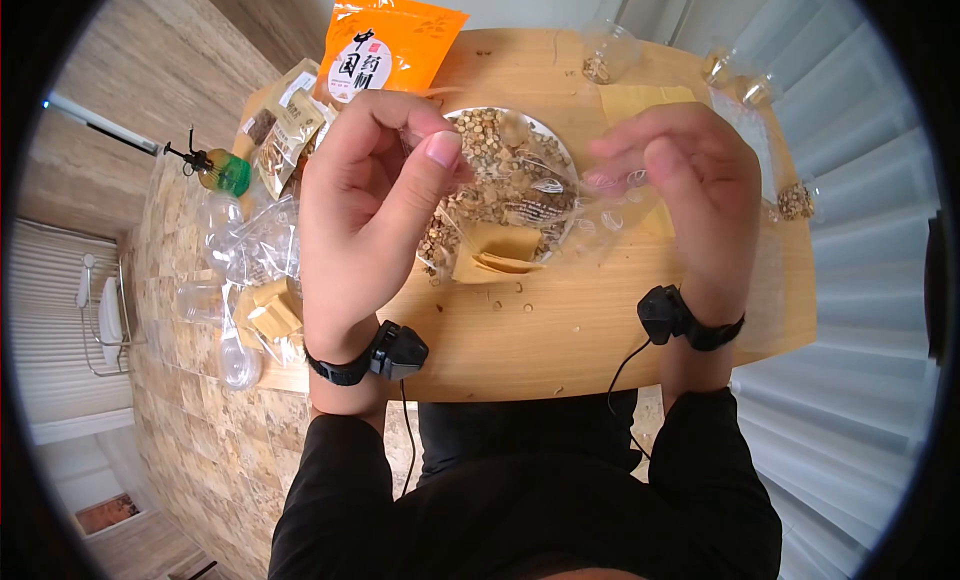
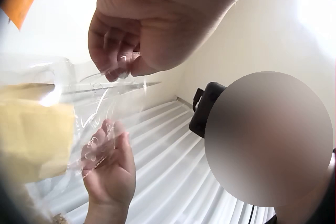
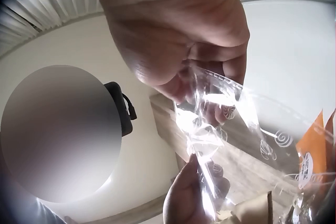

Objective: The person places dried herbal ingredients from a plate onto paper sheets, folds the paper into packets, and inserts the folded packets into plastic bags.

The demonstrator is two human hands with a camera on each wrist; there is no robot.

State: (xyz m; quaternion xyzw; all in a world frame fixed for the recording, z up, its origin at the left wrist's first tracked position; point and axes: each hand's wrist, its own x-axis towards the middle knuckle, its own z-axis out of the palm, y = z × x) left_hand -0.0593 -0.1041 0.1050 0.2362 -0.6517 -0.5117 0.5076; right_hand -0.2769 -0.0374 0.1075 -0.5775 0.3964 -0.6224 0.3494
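Observation:
A clear plastic bag point(image 1: 545, 192) with white printed swirls is stretched between both hands above the plate. My left hand point(image 1: 362, 205) pinches one side of its edge between thumb and fingertips. On the opposite side, my right hand point(image 1: 705, 185) has its thumb and fingers at the edge, gripping the film point(image 3: 252, 111). Tan paper packets point(image 2: 37, 140) show in the lower part of the bag. Below lies a white plate point(image 1: 550, 130) heaped with sliced dried herbs point(image 1: 485, 132), partly covered by the bag and packets.
An orange pouch point(image 1: 395, 45) stands at the back left. Clear bags and cups point(image 1: 255, 245) crowd the left edge, near a green spray bottle point(image 1: 228, 174). Clear cups with dried herbs point(image 1: 598, 68) and yellow paper point(image 1: 645, 102) lie to the right. Crumbs dot the wooden table point(image 1: 590, 355).

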